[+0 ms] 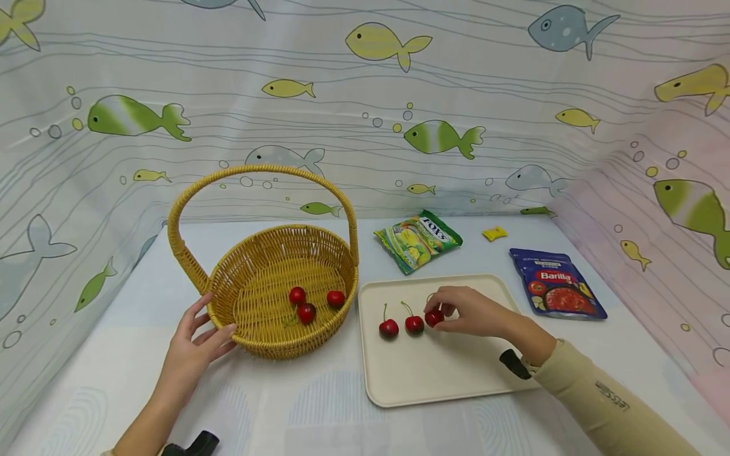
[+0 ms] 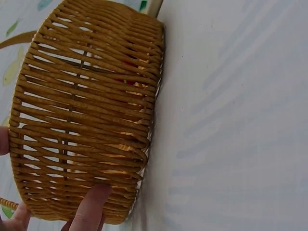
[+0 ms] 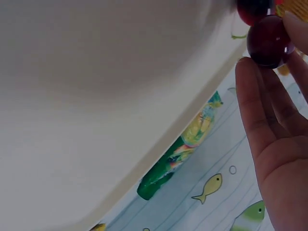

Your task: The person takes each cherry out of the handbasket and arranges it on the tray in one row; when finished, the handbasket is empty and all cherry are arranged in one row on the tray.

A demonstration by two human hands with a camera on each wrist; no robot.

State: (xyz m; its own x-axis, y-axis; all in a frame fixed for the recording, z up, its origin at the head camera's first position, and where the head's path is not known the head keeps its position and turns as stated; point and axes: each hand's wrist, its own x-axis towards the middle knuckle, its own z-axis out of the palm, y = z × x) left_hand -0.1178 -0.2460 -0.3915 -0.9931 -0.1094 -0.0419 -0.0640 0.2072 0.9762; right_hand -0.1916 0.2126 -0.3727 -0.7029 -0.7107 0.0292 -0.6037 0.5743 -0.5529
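Observation:
My right hand [image 1: 464, 310] pinches a dark red cherry [image 1: 434, 317] between thumb and fingertips, low over a cream tray [image 1: 445, 386]. Two more cherries with stems lie to its left, a middle cherry [image 1: 414, 325] and a left cherry [image 1: 389, 329]. The right wrist view shows the held cherry [image 3: 270, 42] at the fingertips. On the left, my left hand [image 1: 196, 342] holds the near left rim of a wicker basket [image 1: 268, 345] with a tall handle. One finger [image 2: 94, 204] lies along its woven outer wall. Inside the basket are three cherries [image 1: 306, 313].
Behind the tray lies a green Fox's candy bag [image 1: 419, 240]. A small yellow wrapped candy [image 1: 494, 234] is to its right. A blue Barilla pouch [image 1: 559, 285] lies right of the tray. Fish-patterned cloth [image 1: 365, 107] rises behind the table.

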